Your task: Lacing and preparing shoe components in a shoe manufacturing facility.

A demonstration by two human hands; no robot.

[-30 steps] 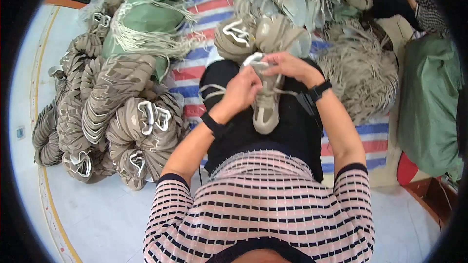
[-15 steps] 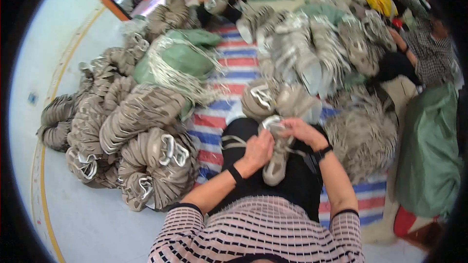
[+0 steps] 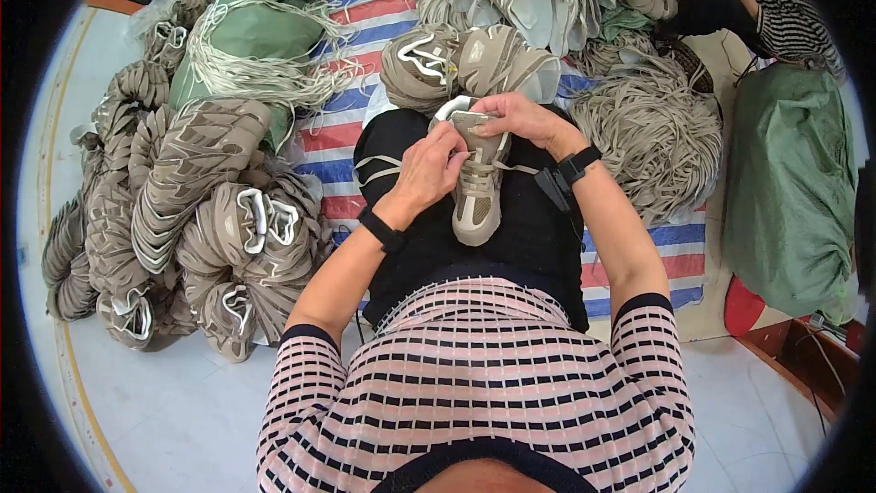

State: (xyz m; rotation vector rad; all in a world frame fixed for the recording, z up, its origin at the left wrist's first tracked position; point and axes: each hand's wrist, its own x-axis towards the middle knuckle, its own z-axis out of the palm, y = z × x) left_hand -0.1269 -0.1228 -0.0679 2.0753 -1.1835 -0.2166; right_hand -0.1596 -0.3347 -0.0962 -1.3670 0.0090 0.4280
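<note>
A beige and brown shoe upper point(image 3: 476, 205) lies across my black-clad lap, toe toward me, with a flat pale lace threaded through its lower eyelets. My left hand point(image 3: 429, 166) is closed at the left eyelet edge, thumb and forefinger pinching the lace there. One loose end of the shoelace point(image 3: 376, 162) trails out left over my thigh. My right hand point(image 3: 527, 121) grips the tongue point(image 3: 473, 124) near the collar, thumb on top. Another stretch of lace runs right from the eyelets beneath my right wrist. Fingers partly hide the upper eyelets.
Bundled shoe uppers point(image 3: 260, 237) are heaped at left, near a green sack point(image 3: 265, 27) draped with laces. More uppers point(image 3: 420, 68) sit just beyond my knees. A lace pile point(image 3: 652, 137) and green sack point(image 3: 789, 183) stand right. A co-worker's striped sleeve point(image 3: 789, 5) shows far right.
The view has tilted down toward my lap, so the surroundings sit higher in the picture. Both hands stay on the shoe upper, the right one still at its tongue.
</note>
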